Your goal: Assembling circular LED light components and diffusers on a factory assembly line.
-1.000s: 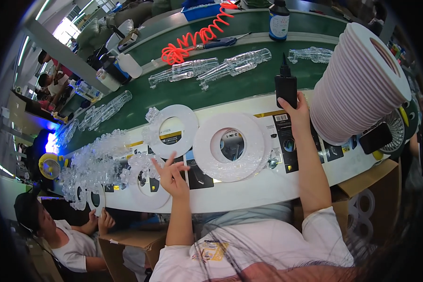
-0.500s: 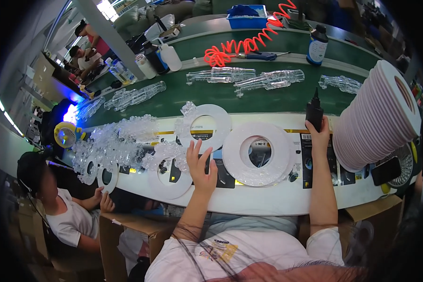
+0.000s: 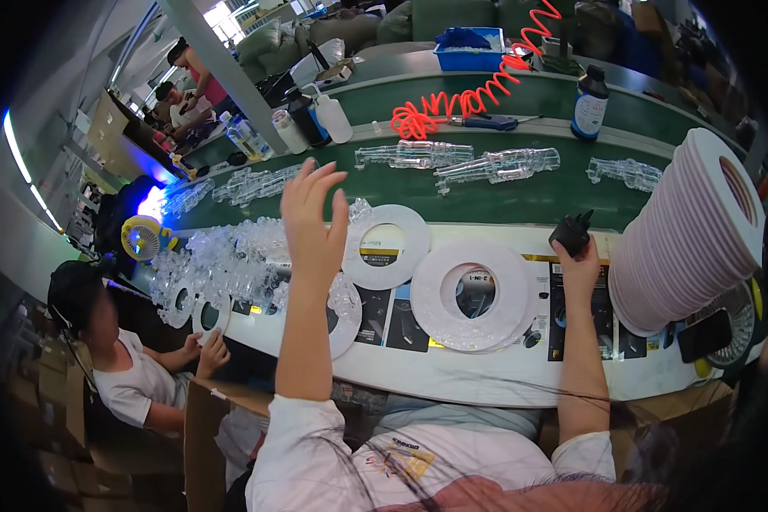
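My left hand is raised over the worktop's far edge, fingers apart and nothing in it. Just beyond it lies a row of clear plastic gun-shaped pieces on the green belt. My right hand grips a small black bottle with a pointed nozzle, tilted over the worktop. Between my hands lie a flat stack of white rings and a single white ring. Left of them, a heap of small clear plastic parts partly covers another white ring.
A tall stack of white rings stands at the right beside a fan. A dark bottle, a red coiled hose and a blue bin are farther back. A co-worker sits at the left, holding a white ring.
My left hand has moved up and left, from above the rings toward the belt. The black bottle in my right hand has tipped from upright to tilted. The view has shifted slightly.
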Demonstrator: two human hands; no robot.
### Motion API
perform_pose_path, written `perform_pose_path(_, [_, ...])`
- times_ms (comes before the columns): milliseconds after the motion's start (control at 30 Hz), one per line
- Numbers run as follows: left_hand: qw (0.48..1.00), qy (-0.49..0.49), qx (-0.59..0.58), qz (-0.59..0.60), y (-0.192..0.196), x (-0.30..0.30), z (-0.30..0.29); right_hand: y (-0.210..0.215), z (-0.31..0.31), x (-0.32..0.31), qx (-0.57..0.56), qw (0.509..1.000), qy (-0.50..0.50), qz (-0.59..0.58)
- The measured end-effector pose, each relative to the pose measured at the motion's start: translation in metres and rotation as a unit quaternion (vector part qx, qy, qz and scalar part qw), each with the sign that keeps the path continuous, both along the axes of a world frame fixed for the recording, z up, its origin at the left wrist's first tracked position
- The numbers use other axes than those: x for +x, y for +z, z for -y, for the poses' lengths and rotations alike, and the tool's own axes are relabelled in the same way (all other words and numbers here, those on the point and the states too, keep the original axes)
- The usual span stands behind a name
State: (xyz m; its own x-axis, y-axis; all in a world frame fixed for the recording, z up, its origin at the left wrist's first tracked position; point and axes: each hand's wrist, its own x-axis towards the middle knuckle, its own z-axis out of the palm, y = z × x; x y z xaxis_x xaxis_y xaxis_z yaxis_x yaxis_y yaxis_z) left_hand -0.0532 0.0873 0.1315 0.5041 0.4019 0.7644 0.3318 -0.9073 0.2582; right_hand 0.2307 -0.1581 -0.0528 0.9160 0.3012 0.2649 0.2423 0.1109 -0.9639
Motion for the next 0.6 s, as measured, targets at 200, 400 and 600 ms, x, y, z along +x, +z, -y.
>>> perform_pose_path(200, [0.919,0.041,-0.037,-0.391,-0.051,0.064,-0.082,-0.003,0.001,0.009,-0.130,0.990,-0.032,0.046])
perform_pose_path(400, [0.860,0.067,-0.067,-0.501,-0.072,0.086,-0.114,-0.007,0.006,0.012,-0.183,0.977,-0.076,0.081])
perform_pose_path(600, [0.885,-0.069,-0.072,-0.454,-0.093,0.142,-0.118,-0.004,-0.002,0.009,-0.169,0.981,-0.068,0.072])
